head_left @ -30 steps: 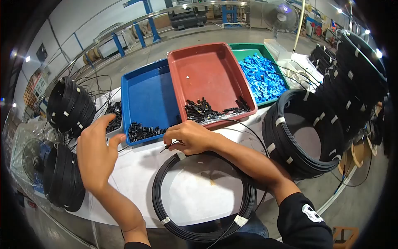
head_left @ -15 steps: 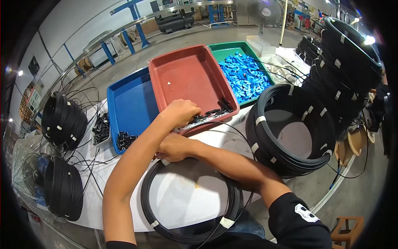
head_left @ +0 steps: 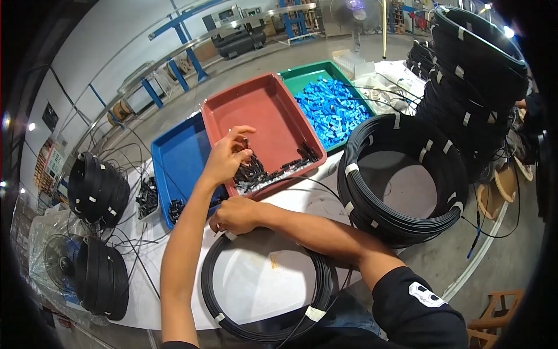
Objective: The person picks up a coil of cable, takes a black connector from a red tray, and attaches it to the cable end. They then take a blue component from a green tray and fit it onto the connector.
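Black cable coil lies flat on the white bench, low in the centre of the frame. The right hand rests closed at the coil's top edge; what its fingers pinch I cannot tell. The left hand is up over the red tray, fingers pinched on a small black part, just above the pile of black connectors at the tray's near edge. The left forearm crosses in front of the blue tray. The green tray of blue pieces sits upper centre. A big coil stack crowds the right, more coils at left. Factory floor and blue racks lie beyond.
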### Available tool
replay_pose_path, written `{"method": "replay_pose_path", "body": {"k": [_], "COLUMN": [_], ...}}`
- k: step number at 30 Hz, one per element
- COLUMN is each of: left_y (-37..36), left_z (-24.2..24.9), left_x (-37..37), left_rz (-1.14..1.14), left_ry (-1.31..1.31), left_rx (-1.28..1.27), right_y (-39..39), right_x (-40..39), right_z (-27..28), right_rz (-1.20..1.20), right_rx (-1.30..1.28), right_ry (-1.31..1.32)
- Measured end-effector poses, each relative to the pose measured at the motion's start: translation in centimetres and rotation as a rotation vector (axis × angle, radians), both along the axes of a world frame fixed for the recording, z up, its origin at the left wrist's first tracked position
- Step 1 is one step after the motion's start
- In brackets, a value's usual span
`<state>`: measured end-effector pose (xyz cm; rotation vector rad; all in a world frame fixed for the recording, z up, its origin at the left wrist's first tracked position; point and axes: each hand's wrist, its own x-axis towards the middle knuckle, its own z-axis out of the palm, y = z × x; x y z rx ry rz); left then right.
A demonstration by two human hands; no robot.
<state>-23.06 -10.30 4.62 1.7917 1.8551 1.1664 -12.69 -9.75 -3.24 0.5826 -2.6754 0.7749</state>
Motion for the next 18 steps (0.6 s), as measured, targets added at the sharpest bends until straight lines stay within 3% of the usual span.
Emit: {"method": "replay_pose_path", "body": {"k": [1,6,10,18], "left_y": [-0.8,-7.2,-12.2,-16.8], "left_z": [0.1,1.1,-2.6,-8.2], "left_x": [-0.4,1.4,-0.6,-2.6], "left_rz": [0.006,0.221,0.147,0.286], "left_ry": [-0.190,-0.283,-0.525,-0.612], "left_rx": [0.106,0.346,0.397,0.552], "right_y": [0.0,-0.1,0.0,0.1], "right_x": [0.0,0.0,0.3,0.2], "right_z": [0.2,0.3,0.7,0.9], "right_rz": [0.017,-0.012,-0.014,0.009], "right_rx": [-0.015,0.044,0.061,0.029], "right_ry": [-0.005,-0.035,-0.007,-0.026]}}
